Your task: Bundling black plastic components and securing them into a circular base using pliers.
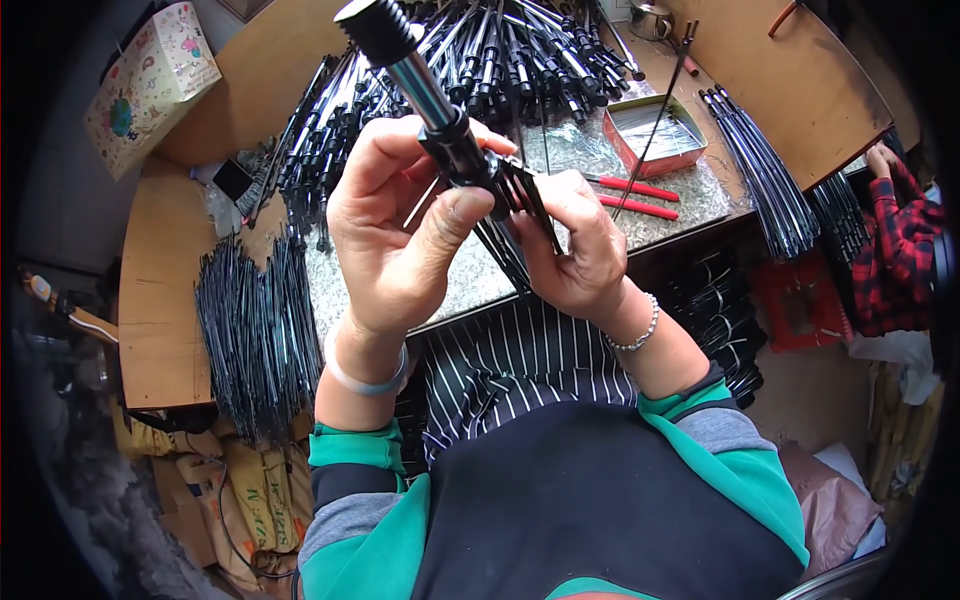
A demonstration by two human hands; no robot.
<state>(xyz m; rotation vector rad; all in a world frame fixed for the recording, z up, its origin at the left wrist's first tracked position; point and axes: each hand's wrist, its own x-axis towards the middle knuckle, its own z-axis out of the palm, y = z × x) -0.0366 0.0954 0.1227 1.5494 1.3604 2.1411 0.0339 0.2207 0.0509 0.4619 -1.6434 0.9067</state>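
Above the table's front edge I hold an umbrella frame (425,92), a silvery shaft with a threaded black end tilted up toward the upper left. My left hand (395,235) is closed around its black hub, thumb pressed on the near side. On the other side, my right hand (582,245) pinches the dark ribs (520,190) by the hub. The exact point of its grip is partly hidden by the fingers. Pliers with red handles (640,188) lie on the speckled tabletop (350,285) just beyond my right hand.
A big heap of umbrella frames (490,60) covers the back of the table. Bundled dark ribs (255,330) hang at the left, more frames (760,165) at the right. A red-rimmed box (655,135) holds thin wires. Far right is a co-worker's checked sleeve (895,250).
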